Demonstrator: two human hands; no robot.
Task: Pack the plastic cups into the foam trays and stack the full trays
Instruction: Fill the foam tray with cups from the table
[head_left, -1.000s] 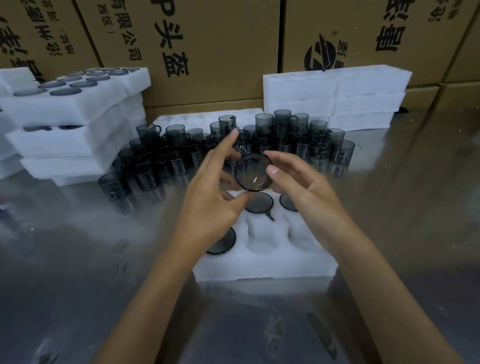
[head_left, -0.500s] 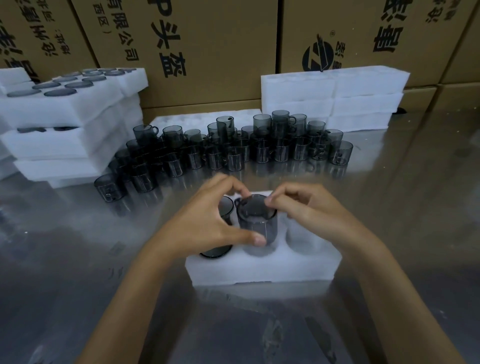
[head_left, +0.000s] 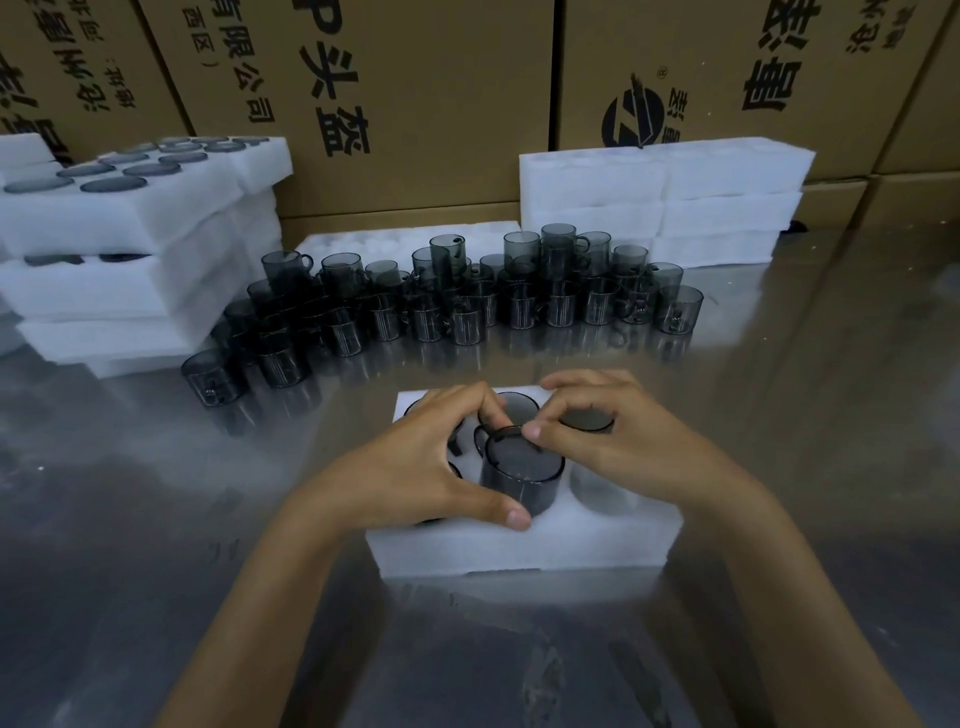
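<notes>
A white foam tray (head_left: 524, 545) lies on the steel table right in front of me. A smoky grey plastic cup (head_left: 522, 475) stands upside down, half sunk in the tray's front middle pocket. My left hand (head_left: 415, 462) curls round the cup's left side, thumb on its front. My right hand (head_left: 618, 436) pinches the cup's far rim with its fingertips. Other cups sit flush in the tray's back pockets, such as the seated cup (head_left: 587, 418) at the back right. The front right pocket (head_left: 602, 488) holds nothing.
Several loose grey cups (head_left: 467, 301) stand in a crowded row behind the tray. Filled foam trays (head_left: 130, 244) are stacked at the left, unfilled ones (head_left: 665, 197) at the back right. Cardboard boxes (head_left: 415, 93) wall off the rear.
Both hands brought the cup down from in front of the camera, turned it base up and lowered it into the front middle pocket of the tray.
</notes>
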